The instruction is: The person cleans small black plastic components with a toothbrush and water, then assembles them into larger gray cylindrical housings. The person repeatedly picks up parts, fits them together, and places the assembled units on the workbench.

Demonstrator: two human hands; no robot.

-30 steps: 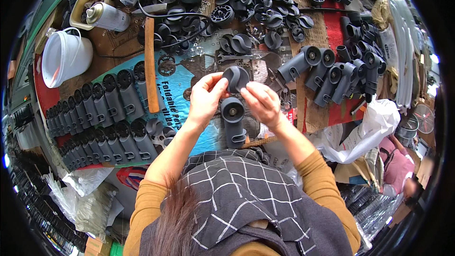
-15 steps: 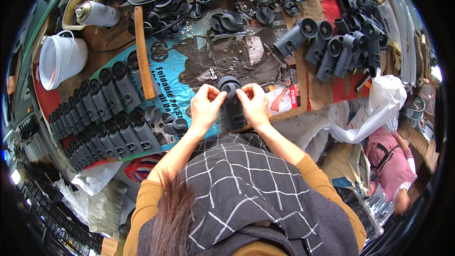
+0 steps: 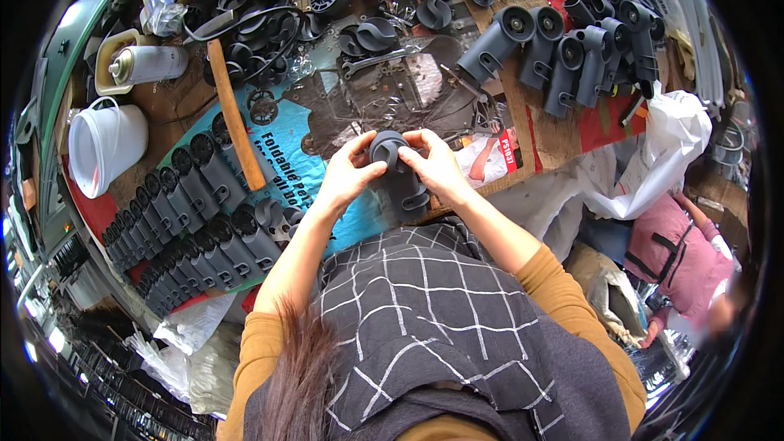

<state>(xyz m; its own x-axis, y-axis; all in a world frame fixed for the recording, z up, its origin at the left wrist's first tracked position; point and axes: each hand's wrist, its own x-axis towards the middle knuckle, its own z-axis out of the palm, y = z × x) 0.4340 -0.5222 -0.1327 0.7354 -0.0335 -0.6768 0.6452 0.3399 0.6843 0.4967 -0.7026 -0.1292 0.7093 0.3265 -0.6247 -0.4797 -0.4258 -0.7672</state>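
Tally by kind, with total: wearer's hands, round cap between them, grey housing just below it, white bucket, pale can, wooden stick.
Hands: 2 (left hand, right hand)
Round cap: 1
Grey housing: 1
White bucket: 1
Pale can: 1
Wooden stick: 1
Total: 7

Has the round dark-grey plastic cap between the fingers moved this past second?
Yes. The cap has moved away from the silver metal wrench, toward the person, and now covers the round end of the dark-grey plastic tube.
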